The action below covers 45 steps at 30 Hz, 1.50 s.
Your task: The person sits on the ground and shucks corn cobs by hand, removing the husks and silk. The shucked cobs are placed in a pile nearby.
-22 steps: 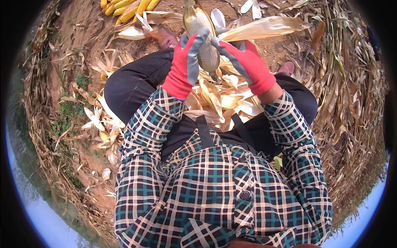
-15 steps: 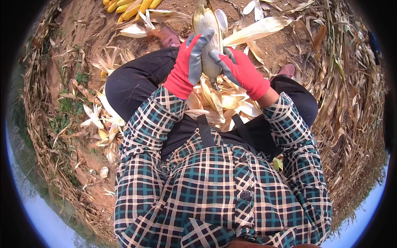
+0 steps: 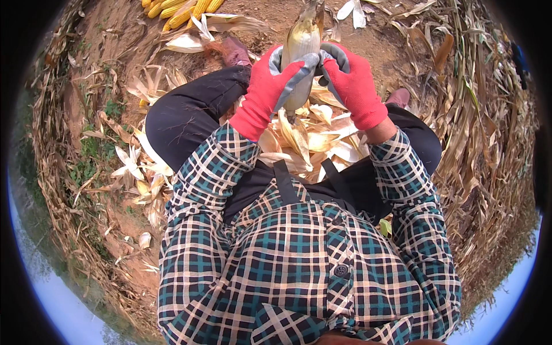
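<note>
A tapered ear of corn [image 3: 303, 41], still wrapped in pale husk, stands nearly upright between my hands, its stalk end toward me. My left hand [image 3: 277, 80], in a red and grey glove, is closed around its left side with the thumb across the front. Against the ear's right edge, my gloved right hand [image 3: 349, 80] is curled, fingertips and thumb pressed to the husk; what exactly they pinch is partly hidden. Beneath the ear, a heap of stripped husks [image 3: 313, 141] lies on the ground between my legs.
Several husked yellow corn cobs [image 3: 187, 10] lie at the far left. Dry stalks and leaves [image 3: 468, 121] cover the ground on the right, and more loose husks [image 3: 150, 187] lie beside my left leg. Bare reddish soil [image 3: 368, 60] shows beyond my hands.
The large pale husk leaf that stuck out to the right of the ear is gone from there. My right hand has shifted slightly up and right; my left thumb now crosses the ear's front.
</note>
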Available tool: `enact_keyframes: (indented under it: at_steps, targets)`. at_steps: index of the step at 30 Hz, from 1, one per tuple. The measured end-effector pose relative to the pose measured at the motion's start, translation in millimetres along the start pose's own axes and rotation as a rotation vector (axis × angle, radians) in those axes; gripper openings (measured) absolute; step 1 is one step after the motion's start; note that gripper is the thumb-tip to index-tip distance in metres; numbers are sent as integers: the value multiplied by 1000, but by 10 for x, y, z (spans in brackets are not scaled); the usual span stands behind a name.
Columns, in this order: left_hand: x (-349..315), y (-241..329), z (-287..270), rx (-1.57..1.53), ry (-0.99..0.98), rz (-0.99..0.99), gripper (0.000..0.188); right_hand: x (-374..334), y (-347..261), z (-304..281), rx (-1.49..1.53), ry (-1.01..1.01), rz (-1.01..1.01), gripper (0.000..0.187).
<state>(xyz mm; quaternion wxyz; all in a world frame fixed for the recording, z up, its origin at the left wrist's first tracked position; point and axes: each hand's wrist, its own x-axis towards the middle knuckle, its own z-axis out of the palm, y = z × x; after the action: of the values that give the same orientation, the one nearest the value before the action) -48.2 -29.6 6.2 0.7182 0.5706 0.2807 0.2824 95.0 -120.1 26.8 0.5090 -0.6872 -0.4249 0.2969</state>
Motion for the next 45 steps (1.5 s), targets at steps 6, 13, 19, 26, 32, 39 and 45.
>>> enact_keyframes:
  at_steps: [6, 13, 19, 26, 32, 39, 45]
  targets:
    - [-48, 31, 76, -62, 11, -34, 38, 48, -55, -48, 324, 10, 203, 30]
    - [27, -4, 21, -13, -15, -42, 40, 13, -124, -42, 227, -42, 88, 32]
    - [46, -113, -94, 286, -19, 88, 42, 49, -35, -176, 83, -142, 69, 28]
    - [22, -10, -88, 354, -75, 136, 45, 21, -51, -200, -33, -109, 19, 23]
    - [-32, 59, -35, -158, -193, -104, 42, 17, -249, -247, 327, -205, 252, 24]
    - [58, -191, 101, -396, -400, -109, 48, -48, -247, -170, 497, -190, 221, 24]
    - [-75, -175, 200, -772, -471, -257, 49, -57, -299, -213, 561, -170, 223, 21]
